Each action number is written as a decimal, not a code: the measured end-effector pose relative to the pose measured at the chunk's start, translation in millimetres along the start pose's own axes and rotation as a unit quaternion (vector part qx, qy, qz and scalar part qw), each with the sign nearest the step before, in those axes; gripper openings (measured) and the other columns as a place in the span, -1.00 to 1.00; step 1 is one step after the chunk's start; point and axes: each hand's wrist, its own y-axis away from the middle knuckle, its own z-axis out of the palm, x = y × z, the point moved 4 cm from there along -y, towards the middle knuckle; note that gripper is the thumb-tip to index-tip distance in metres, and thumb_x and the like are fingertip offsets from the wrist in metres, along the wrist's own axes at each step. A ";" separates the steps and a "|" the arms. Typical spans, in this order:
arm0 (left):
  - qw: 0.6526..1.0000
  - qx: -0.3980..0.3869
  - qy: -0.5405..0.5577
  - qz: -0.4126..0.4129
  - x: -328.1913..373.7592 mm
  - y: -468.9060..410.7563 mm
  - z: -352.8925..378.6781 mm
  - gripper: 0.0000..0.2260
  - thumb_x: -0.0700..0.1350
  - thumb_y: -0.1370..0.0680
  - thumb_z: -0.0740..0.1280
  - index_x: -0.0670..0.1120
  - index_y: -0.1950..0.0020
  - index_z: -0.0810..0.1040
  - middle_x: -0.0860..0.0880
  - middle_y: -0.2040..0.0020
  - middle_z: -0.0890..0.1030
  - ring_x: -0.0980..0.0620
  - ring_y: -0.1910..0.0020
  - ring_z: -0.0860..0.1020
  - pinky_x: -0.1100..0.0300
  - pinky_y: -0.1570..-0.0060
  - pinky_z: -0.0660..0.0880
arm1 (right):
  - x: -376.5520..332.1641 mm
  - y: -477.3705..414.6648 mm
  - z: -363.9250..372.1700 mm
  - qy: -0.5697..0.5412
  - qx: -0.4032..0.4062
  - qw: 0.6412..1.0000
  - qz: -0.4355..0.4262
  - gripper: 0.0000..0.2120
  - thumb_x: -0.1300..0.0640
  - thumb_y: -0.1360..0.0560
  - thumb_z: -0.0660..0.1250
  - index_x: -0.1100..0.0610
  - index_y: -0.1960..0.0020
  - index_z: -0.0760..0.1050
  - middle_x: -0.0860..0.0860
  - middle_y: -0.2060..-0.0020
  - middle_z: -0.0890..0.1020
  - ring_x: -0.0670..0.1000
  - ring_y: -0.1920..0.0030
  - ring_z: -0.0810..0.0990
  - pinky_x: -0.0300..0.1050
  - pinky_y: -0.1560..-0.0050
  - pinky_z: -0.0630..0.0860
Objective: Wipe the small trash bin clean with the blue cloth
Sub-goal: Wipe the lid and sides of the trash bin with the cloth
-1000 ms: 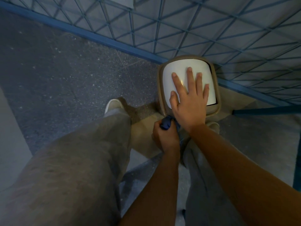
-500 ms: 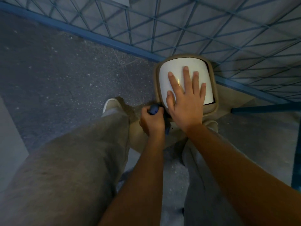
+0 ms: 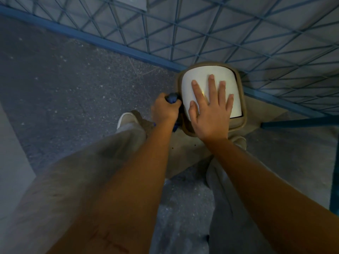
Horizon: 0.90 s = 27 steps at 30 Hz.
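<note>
The small trash bin point(image 3: 240, 99) stands on the floor against the wall, tan with a white swing lid point(image 3: 207, 70). My right hand point(image 3: 211, 114) lies flat on the lid, fingers spread, holding nothing. My left hand point(image 3: 164, 109) is closed on the bunched blue cloth point(image 3: 172, 99) and presses it against the bin's left side near the rim. Most of the cloth is hidden inside my fist; a scrap shows below the wrist.
A wall with a blue triangular pattern point(image 3: 220, 30) and a blue baseboard point(image 3: 102, 43) runs behind the bin. My legs in grey trousers point(image 3: 82, 171) and a pale shoe point(image 3: 126, 118) fill the near floor. The speckled grey floor point(image 3: 55, 79) lies to the left.
My left hand with the cloth has slid from the bin's near side, under my right wrist, around to its left side and upward. My right hand stays flat on the lid.
</note>
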 end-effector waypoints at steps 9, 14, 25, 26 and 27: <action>0.990 -0.077 0.036 -0.116 -67.5 78.1 33.8 -0.82 0.01 -0.34 0.40 -0.03 0.18 0.47 -0.18 0.02 0.62 -0.18 -0.02 0.58 -0.08 -0.05 0.53 | -4.7 -0.4 -3.7 0.000 -0.056 0.998 0.030 -0.51 -0.07 -0.59 0.00 -0.14 -0.50 -0.02 0.05 -0.54 0.00 0.21 -0.53 -0.06 0.30 -0.45 -0.07; 0.975 -0.126 0.043 -0.177 -81.7 114.8 40.7 -0.93 -0.17 -0.50 0.26 -0.15 0.06 0.44 -0.25 -0.06 0.58 -0.10 0.09 0.50 0.10 0.14 0.40 | -22.4 -5.5 -5.5 -0.035 -0.063 0.994 0.082 -0.51 -0.05 -0.61 -0.01 -0.14 -0.50 -0.05 0.05 -0.54 -0.06 0.22 -0.53 -0.13 0.33 -0.43 -0.12; 0.968 0.050 0.205 -0.136 -60.2 94.0 15.1 -0.71 -0.16 -0.47 0.36 -0.22 -0.15 0.46 -0.10 -0.02 0.53 -0.03 -0.01 0.50 0.22 0.07 0.40 | 21.2 -44.2 -45.3 -0.199 -0.017 0.965 0.170 -0.54 0.01 -0.59 0.08 0.01 -0.47 0.18 0.18 -0.43 0.24 0.22 -0.40 0.21 0.02 -0.41 0.12; 0.961 0.074 0.212 -0.159 -64.1 92.6 12.8 -0.69 -0.14 -0.47 0.37 -0.21 -0.16 0.46 -0.13 -0.07 0.55 -0.08 -0.06 0.52 0.12 -0.03 0.46 | 36.6 -53.1 -45.8 -0.222 -0.039 0.956 0.188 -0.52 0.01 -0.59 0.08 0.03 -0.49 0.14 0.18 -0.44 0.22 0.21 -0.43 0.19 -0.01 -0.43 0.10; 0.955 0.092 0.215 -0.181 -67.8 91.9 11.4 -0.69 -0.13 -0.47 0.37 -0.21 -0.16 0.47 -0.17 -0.11 0.56 -0.13 -0.10 0.53 0.03 -0.12 0.48 | 51.8 -60.8 -44.6 -0.247 -0.074 0.944 0.204 -0.50 -0.01 -0.59 0.09 0.03 -0.50 0.09 0.16 -0.46 0.19 0.18 -0.46 0.15 -0.04 -0.45 0.07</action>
